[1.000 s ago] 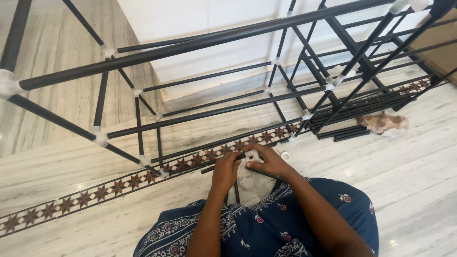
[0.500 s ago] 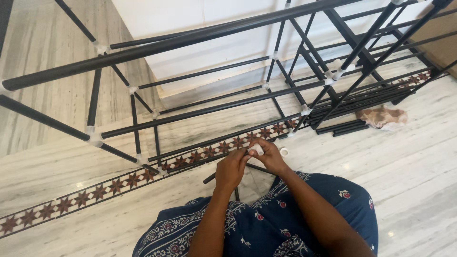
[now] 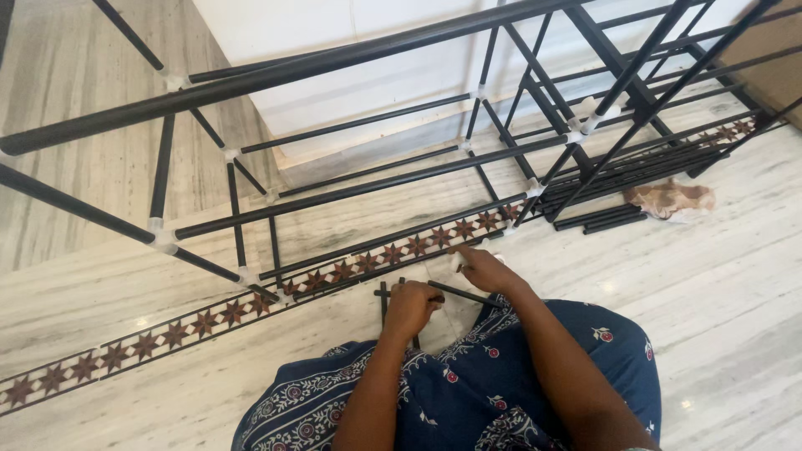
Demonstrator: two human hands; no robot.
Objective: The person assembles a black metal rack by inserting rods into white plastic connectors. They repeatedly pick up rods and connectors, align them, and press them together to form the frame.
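I sit on the floor in blue patterned cloth. My left hand (image 3: 409, 307) is closed around a short black rod (image 3: 461, 294) that lies across my lap area. My right hand (image 3: 484, 269) reaches forward, its fingers pinching a small white connector (image 3: 458, 260) at the floor near the patterned border strip. A second black rod (image 3: 383, 304) stands crossed behind my left hand. In front of me rises a large black rod frame (image 3: 376, 184) joined by white connectors.
A bundle of loose black rods (image 3: 601, 219) lies on the marble floor at the right, beside a crumpled brownish bag (image 3: 672, 200). A white wall base (image 3: 368, 100) stands behind the frame. A brown star-patterned floor border (image 3: 209, 321) runs diagonally.
Both hands have moved apart: the right has stretched forward toward the floor border with the white connector, while the left stays on the black rod. The camera view has tilted slightly.
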